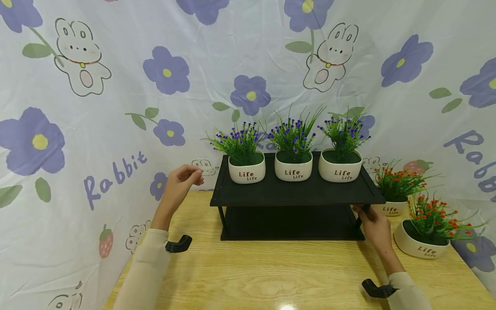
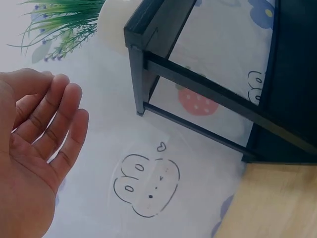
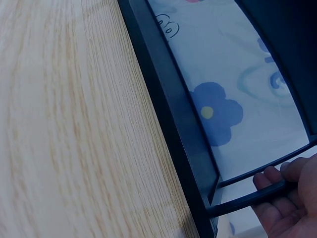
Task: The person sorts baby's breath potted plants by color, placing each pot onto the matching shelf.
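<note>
On desk (image 1: 286, 275): 1 blk 2-tier rack (image 1: 298, 193), R grip (image 1: 375, 226) on post (image 3: 242, 202)

Rack stands upright. Top tier carries 3 white pots in a row, purple flwrs: L pot (image 1: 246, 173), mid pot (image 1: 293, 172), R pot (image 1: 341, 171). 2 more white pots, red-orange flwrs, on desk by rack's R end: rear pot (image 1: 391, 209), front pot (image 1: 420, 244). Total 5, all lettered "Life" x2.

R grip: fingers + thumb wrapped round 1 post (R front), just under top tier. L grip (image 1: 180, 185): near rack's L end, apart from it, empty, fingers loosely bent, thumb close to fingertips; can't tell if they touch. 2 cream sleeves (image 1: 145, 267), 2 blk wrist pcs (image 1: 179, 244).

Hidden/cut: rear pot partly behind rack's R corner. Lower tier (image 1: 290, 221) v dark, back part under top tier, hard to make out. R wrist view: R grip runs off R edge. L wrist view: L grip cut at L edge, only part of 1 pot shows, cut at top. Both sleeves run off bottom of head view.
</note>
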A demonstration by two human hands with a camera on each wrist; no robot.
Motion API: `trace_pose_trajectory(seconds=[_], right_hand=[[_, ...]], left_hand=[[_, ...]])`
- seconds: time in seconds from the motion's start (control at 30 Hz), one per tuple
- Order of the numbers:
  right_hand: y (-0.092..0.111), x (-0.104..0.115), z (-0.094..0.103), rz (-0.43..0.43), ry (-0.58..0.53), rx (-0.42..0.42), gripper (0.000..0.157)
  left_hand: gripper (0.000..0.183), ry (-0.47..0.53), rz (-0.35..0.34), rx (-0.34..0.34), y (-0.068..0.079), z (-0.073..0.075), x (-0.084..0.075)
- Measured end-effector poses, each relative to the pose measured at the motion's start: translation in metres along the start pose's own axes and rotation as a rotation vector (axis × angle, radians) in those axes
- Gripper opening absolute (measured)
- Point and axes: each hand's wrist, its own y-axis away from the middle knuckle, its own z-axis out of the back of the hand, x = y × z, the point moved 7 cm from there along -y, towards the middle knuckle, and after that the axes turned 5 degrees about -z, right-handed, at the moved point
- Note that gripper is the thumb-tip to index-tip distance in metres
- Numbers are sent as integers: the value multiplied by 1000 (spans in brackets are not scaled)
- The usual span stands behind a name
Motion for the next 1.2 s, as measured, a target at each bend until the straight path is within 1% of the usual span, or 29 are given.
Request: trace_pose_trajectory(seconds=[0.13, 0.27, 0.37, 0.5, 0.63, 0.7, 0.77, 0.87, 0.93, 1.03, 1.1, 1.2], right_hand=[[0, 0, 1, 6, 3, -12, 37], [0, 0, 1, 13, -6, -14, 37], [0, -1, 1, 7, -20, -10, 38], [-1, -3, 1, -1, -32, -13, 38], [0, -4, 0, 3, -36, -16, 37], [0, -3, -1, 7, -39, -12, 37], [1, -3, -2, 12, -44, -11, 37], [2, -2, -1, 20, -42, -19, 36], [2, -1, -1, 23, -41, -21, 36], [1, -1, 0, 23, -42, -26, 35], [1, -1, -1, 22, -49, -22, 35], [0, -3, 0, 15, -43, -23, 36]], left_hand=[[22, 10, -1, -39, 15, 1, 8], [22, 56, 16, -102, 31, -2, 20], [21, 94, 24, -160, 41, -7, 28], [21, 111, 23, -214, 52, -17, 38], [26, 130, -16, -241, 63, -27, 48], [29, 137, -26, -240, 68, -33, 58], [33, 143, -4, -219, 74, -41, 71], [41, 128, 67, -178, 82, -55, 93], [48, 118, 118, -149, 87, -64, 102], [60, 125, 164, -120, 93, -77, 113], [65, 113, 181, -112, 97, -84, 117], [60, 81, 183, -118, 99, -95, 121]])
